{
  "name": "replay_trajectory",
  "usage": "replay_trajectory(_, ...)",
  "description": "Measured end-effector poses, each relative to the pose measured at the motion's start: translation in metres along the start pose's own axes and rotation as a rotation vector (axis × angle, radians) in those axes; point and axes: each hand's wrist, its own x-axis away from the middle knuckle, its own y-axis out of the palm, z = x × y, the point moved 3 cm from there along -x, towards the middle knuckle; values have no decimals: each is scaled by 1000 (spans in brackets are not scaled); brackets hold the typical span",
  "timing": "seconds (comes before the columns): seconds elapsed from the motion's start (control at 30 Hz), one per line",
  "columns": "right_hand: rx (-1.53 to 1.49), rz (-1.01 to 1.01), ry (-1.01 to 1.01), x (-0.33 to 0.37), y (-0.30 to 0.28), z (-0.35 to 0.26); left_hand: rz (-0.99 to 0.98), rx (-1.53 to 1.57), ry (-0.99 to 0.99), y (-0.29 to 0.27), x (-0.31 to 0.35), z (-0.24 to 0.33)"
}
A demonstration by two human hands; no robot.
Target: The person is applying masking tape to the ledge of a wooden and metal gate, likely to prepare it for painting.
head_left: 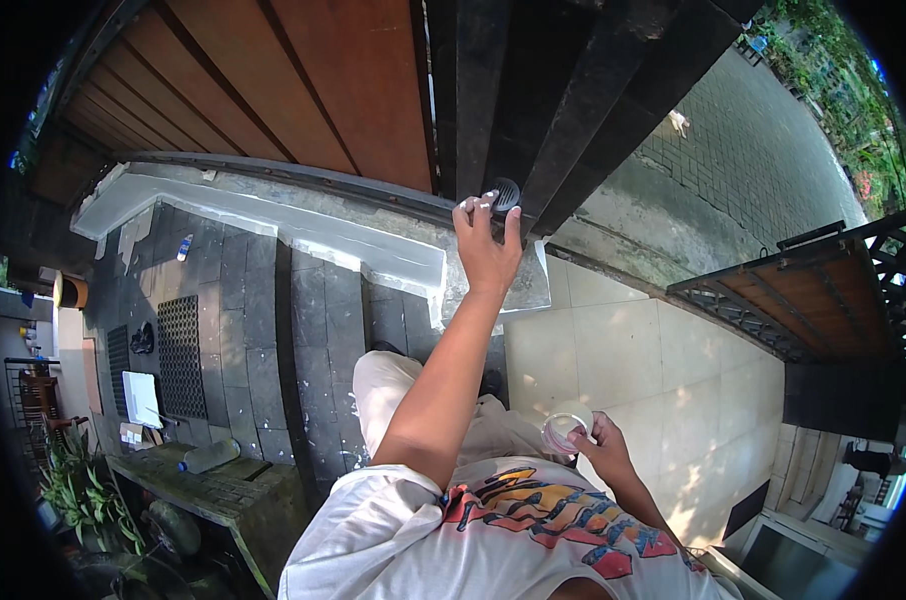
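Note:
My left hand (487,243) is stretched forward to the foot of the dark gate post (553,130). Its fingers and thumb, with white specks on the tips, close about a small round dark ribbed piece (507,191); whether that piece is fixed there I cannot tell. Low at my right side, my right hand (607,450) grips a roll of clear tape (563,436) by its ring, thumb over the rim.
A low wall (373,240) with white paint runs left under the brown gate panel (353,80). Dark tiles bear a bottle (185,247), perforated mats (181,355) and a white tray (141,398). A mossy bench (223,490) is at lower left; an open gate leaf (793,300), right.

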Motion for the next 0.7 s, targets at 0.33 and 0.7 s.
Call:
replay_trajectory(0.33,42,-43,-3,-14,1,-17,21,24,-75,-25,14,2)
replay_trajectory(0.7,-116,-566,-149,-41,91,-149,-494,776,-880,-175,153,41)
